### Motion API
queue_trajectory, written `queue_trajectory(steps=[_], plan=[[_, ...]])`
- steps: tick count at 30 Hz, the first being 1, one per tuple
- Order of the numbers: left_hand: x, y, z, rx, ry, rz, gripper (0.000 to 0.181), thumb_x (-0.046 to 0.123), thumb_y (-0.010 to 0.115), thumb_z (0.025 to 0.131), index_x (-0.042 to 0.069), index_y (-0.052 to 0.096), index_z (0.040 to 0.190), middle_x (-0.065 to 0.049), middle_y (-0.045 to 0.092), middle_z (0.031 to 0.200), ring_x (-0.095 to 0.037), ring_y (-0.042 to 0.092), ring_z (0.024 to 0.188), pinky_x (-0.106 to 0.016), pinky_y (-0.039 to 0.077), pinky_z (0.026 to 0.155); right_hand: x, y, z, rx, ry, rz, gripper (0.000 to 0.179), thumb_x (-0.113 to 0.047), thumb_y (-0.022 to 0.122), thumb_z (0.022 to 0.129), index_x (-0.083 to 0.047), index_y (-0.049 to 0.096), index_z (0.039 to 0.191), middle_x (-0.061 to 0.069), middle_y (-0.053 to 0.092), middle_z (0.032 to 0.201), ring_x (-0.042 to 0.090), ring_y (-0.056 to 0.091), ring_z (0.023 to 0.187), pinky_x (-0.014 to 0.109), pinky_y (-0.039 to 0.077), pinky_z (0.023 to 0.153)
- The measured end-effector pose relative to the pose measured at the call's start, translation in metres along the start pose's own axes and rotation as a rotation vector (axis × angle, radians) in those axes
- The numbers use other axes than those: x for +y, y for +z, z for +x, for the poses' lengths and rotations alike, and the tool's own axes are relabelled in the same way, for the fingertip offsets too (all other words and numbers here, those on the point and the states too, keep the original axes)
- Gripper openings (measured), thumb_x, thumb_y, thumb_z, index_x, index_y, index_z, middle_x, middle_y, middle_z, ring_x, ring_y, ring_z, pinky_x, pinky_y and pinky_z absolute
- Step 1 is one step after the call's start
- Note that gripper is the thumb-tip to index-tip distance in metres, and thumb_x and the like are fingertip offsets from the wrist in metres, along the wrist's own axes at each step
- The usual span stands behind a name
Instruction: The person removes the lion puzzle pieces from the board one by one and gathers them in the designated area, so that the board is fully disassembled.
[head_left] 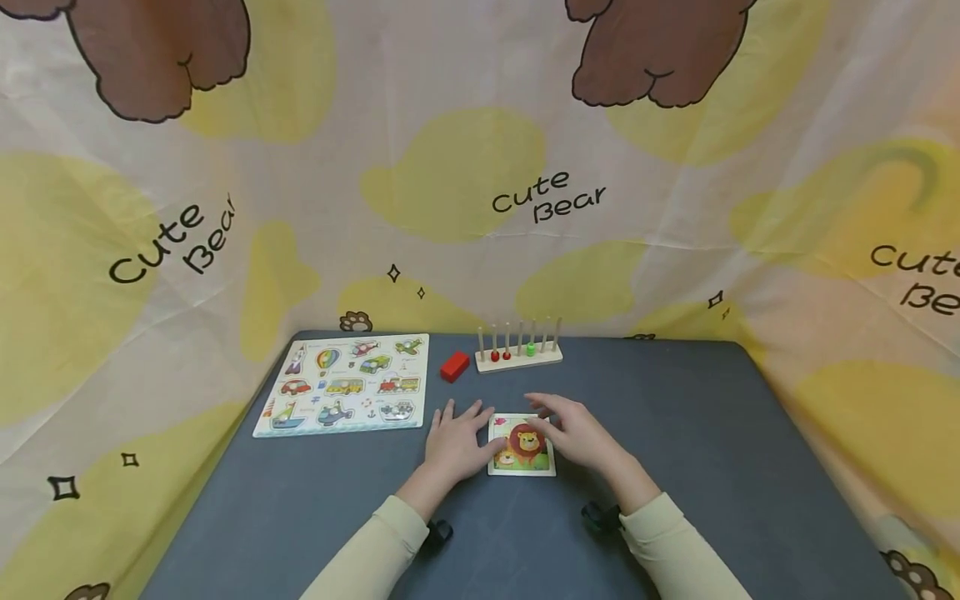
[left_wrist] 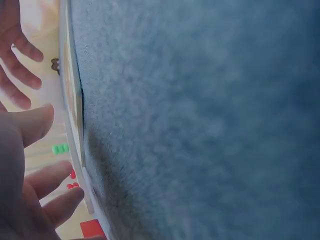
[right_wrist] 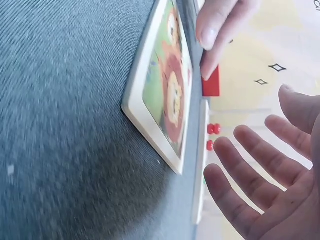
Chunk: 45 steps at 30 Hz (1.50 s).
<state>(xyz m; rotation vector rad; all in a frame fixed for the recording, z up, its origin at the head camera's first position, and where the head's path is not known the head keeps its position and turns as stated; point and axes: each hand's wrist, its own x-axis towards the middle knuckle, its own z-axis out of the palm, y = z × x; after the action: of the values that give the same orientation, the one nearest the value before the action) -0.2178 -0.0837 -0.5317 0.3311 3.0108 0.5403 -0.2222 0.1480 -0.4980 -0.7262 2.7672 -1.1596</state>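
A square lion picture puzzle in a white frame lies flat on the dark table, between the two hands. My left hand is at its left side with spread fingers, the thumb reaching over its left edge. Over the upper right of the puzzle hovers my right hand, its fingers loosely bent and holding nothing. In the right wrist view the right hand stands apart from the lion puzzle. The left wrist view shows the left hand beside the frame's edge, gripping nothing.
A vehicle peg puzzle board lies at the back left. A red block sits right of it. Behind the hands stands a wooden peg rack with red and green beads. A patterned cloth hangs behind the table.
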Motion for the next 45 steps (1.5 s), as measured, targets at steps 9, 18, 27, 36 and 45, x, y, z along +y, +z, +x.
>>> queue_trajectory(steps=[9, 18, 27, 36, 45], plan=[[0.007, 0.003, 0.008, 0.002, -0.050, 0.059, 0.056, 0.057, 0.067, 0.091, 0.030, 0.063, 0.140, -0.001, 0.056, 0.149, -0.046, 0.033, 0.147, -0.065, 0.024, 0.118, 0.006, 0.017, 0.016, -0.021, 0.071, -0.001, 0.037, -0.023, 0.069, 0.097, -0.007, 0.067, 0.130, 0.007, 0.072, 0.121, 0.017, 0.068, 0.097, 0.039, 0.058, 0.082], [0.011, -0.001, 0.009, -0.025, -0.117, 0.039, 0.056, 0.056, 0.069, 0.089, 0.033, 0.062, 0.140, 0.001, 0.053, 0.152, -0.044, 0.030, 0.149, -0.066, 0.028, 0.115, 0.005, 0.031, 0.030, -0.071, 0.079, -0.025, 0.028, -0.021, 0.069, 0.097, -0.009, 0.071, 0.123, 0.000, 0.073, 0.102, 0.012, 0.065, 0.088, 0.036, 0.058, 0.081], [0.011, -0.003, 0.008, -0.050, -0.123, 0.044, 0.058, 0.058, 0.068, 0.089, 0.034, 0.060, 0.141, 0.003, 0.051, 0.153, -0.042, 0.027, 0.151, -0.065, 0.028, 0.116, 0.006, 0.043, 0.042, -0.114, 0.072, -0.111, 0.020, -0.020, 0.068, 0.098, -0.011, 0.076, 0.115, -0.004, 0.066, 0.086, 0.009, 0.056, 0.071, 0.027, 0.050, 0.065], [0.011, -0.001, 0.011, -0.057, -0.125, 0.049, 0.059, 0.057, 0.070, 0.088, 0.033, 0.060, 0.141, 0.002, 0.052, 0.153, -0.042, 0.028, 0.150, -0.065, 0.029, 0.115, 0.005, 0.050, 0.044, -0.065, 0.120, -0.156, 0.014, -0.019, 0.071, 0.095, -0.014, 0.079, 0.105, -0.003, 0.070, 0.086, 0.010, 0.055, 0.070, 0.031, 0.050, 0.068], [0.011, -0.002, 0.010, -0.056, -0.140, 0.048, 0.058, 0.056, 0.071, 0.088, 0.033, 0.061, 0.140, 0.001, 0.052, 0.152, -0.042, 0.029, 0.150, -0.065, 0.030, 0.114, 0.003, 0.052, 0.045, -0.037, 0.125, -0.148, 0.017, -0.017, 0.069, 0.096, -0.010, 0.078, 0.109, -0.002, 0.070, 0.084, 0.010, 0.054, 0.066, 0.030, 0.049, 0.065]])
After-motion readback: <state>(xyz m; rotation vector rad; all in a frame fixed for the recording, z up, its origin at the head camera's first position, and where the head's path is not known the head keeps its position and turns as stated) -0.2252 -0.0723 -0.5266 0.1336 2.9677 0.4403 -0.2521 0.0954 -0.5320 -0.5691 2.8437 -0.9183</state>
